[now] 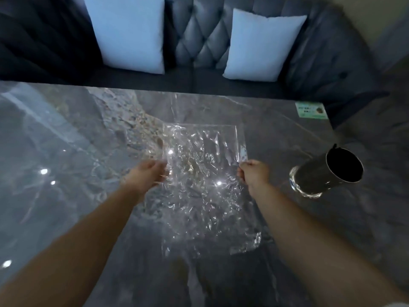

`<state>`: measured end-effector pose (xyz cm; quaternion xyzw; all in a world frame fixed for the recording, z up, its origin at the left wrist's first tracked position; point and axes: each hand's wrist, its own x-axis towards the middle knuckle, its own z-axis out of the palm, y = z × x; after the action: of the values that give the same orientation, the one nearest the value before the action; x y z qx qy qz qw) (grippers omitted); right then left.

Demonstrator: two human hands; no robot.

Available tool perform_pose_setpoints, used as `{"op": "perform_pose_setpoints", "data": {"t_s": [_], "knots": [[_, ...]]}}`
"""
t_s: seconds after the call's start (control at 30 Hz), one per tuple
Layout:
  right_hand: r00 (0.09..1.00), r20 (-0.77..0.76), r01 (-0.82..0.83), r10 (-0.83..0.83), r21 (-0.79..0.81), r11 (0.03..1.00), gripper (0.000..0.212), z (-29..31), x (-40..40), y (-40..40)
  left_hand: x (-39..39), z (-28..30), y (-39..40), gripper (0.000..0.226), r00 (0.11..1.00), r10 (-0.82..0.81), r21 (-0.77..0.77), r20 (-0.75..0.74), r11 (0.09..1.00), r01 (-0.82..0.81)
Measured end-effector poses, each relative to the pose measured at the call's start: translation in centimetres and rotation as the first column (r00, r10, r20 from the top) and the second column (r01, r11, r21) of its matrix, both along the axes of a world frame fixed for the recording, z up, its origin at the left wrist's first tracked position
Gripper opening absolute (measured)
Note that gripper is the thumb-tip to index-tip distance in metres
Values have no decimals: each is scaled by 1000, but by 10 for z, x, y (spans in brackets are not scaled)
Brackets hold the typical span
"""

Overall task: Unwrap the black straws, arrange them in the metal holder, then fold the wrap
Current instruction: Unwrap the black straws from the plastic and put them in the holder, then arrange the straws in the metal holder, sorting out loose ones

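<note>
A crinkled clear plastic wrap (pixel 199 169) lies spread over the middle of the grey marble table (pixel 66 140). My left hand (pixel 147 173) pinches its left edge and my right hand (pixel 253 175) pinches its right edge, with the sheet stretched between them. The far half of the wrap looks doubled over towards me. The metal holder (pixel 327 173) stands at the right of the wrap, dark inside, with a black straw tip (pixel 334 146) showing at its rim. The rest of the straws cannot be made out in the dark holder.
A green and white card (pixel 311 109) lies at the table's far right corner. Behind the table runs a dark tufted sofa (pixel 199 41) with two pale cushions (pixel 130 32). The table's right edge falls just past the holder.
</note>
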<state>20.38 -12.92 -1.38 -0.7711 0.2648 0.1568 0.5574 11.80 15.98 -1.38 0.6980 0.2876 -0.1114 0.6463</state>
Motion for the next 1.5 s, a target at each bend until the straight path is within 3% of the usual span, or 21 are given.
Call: {"op": "perform_pose_setpoints", "data": {"t_s": [0.13,0.27,0.33,0.4,0.47,0.57,0.63,0.67,0.9,1.13,1.33,1.5], "knots": [[999,-46,-17,16,-13,1000,10,-15,7,8,8,-28,4,14,997,-71,121,7,990,70],[998,-52,-20,19,-24,1000,11,-25,18,18,23,-46,11,8,998,-39,291,-40,956,49],[989,-15,-145,146,-228,963,20,-29,20,19,32,-48,13,21,996,-19,446,-85,893,55],[917,17,-317,398,-573,756,35,-32,14,15,32,-49,11,37,987,-91,651,-133,743,157],[731,82,-378,678,-778,502,44,-39,1,10,20,-53,3,48,950,-257,821,-180,492,289],[416,-34,-531,909,-820,212,52,-55,-22,7,-6,-65,-9,56,800,-522,889,-296,154,430],[290,-144,-601,946,-797,63,57,-68,-33,10,-18,-75,-13,61,713,-583,850,-391,69,522],[268,-162,-600,950,-799,33,57,-72,-36,11,-20,-79,-13,62,702,-578,837,-416,59,545],[259,-152,-579,954,-815,27,52,-71,-30,6,-17,-80,-18,60,729,-544,846,-417,62,530],[235,-199,-622,951,-783,-10,54,-62,-25,7,-14,-71,-15,61,691,-571,827,-444,35,561],[302,-85,-621,950,-773,128,51,-25,-35,-11,-6,-40,-29,66,669,-589,819,-454,19,573],[322,2,-554,947,-811,190,36,18,-55,-59,6,-3,-80,52,629,-718,870,-297,68,489]]}}
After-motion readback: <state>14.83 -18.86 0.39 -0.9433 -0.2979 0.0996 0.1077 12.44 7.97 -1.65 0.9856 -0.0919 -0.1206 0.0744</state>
